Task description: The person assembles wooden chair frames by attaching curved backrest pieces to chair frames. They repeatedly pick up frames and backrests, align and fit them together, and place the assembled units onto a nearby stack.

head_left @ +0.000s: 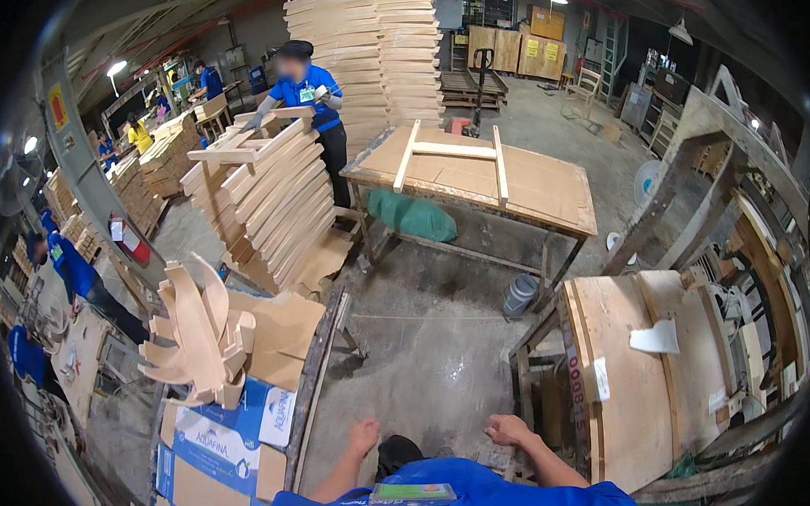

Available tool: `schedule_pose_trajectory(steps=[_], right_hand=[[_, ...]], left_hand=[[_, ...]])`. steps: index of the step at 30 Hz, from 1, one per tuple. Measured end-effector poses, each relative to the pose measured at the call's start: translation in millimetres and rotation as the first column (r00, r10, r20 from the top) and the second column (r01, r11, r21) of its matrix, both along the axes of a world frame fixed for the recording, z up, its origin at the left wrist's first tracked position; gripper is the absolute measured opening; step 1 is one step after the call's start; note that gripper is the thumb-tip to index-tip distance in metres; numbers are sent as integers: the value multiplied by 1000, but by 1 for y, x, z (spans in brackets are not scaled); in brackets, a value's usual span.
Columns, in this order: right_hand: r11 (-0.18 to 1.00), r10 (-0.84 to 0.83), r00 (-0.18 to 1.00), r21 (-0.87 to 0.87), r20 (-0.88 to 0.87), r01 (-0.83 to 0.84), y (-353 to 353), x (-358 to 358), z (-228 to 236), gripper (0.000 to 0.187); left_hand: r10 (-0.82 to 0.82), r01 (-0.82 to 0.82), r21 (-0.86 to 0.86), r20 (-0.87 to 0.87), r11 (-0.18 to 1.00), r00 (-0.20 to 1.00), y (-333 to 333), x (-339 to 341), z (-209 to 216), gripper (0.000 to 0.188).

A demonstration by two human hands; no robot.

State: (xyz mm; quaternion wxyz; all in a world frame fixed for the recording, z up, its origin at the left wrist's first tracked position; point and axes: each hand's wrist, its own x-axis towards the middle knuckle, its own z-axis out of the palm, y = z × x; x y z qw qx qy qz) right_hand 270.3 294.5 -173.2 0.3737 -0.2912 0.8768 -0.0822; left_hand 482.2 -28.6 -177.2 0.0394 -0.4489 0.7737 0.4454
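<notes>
Both my hands hang low over the concrete floor (408, 342), apart from each other. My left hand (365, 435) is loosely curled, with nothing showing in it, close to the cardboard-covered bench (292, 333) on the left. My right hand (507, 430), its fingers also curled in and seemingly bare, is nearest the wooden stand on the right, topped with plywood panels (614, 362). On the left bench lies a pile of curved wooden pieces (198, 332). Ahead, an H-shaped wooden frame (455, 150) rests on a cardboard-topped table (545, 172).
A co-worker (306, 100) in a blue shirt and gloves stands behind a tall stack of wooden parts (274, 204). Under the far table are a green sack (413, 215) and a grey bucket (520, 295). A worn wooden rack (732, 161) rises at right; a pallet jack (481, 81) stands behind.
</notes>
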Motion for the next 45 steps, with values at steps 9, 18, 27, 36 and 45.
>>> schedule_pose_trajectory(steps=[9, 18, 27, 36, 45], right_hand=[[976, -157, 979, -132, 133, 174, -149, -104, -50, 48], [595, -659, 629, -226, 413, 772, -233, -222, -55, 17], [461, -725, 426, -77, 542, 884, -293, -325, -73, 17], [419, -882, 402, -797, -245, 434, -329, -602, -17, 21], [639, -768, 559, -429, -312, 638, -348, -778, 21, 54]], left_hand=[[5, -60, 223, 237, 973, 971, -108, -136, -25, 45], [-41, 46, 49, -101, 998, 994, -281, -289, 43, 44], [-69, 50, 209, 87, 977, 994, -320, -373, 24, 39], [-124, 66, 463, 95, 884, 988, -352, -486, 16, 18], [93, -107, -46, -229, 993, 969, -438, -732, 76, 44]])
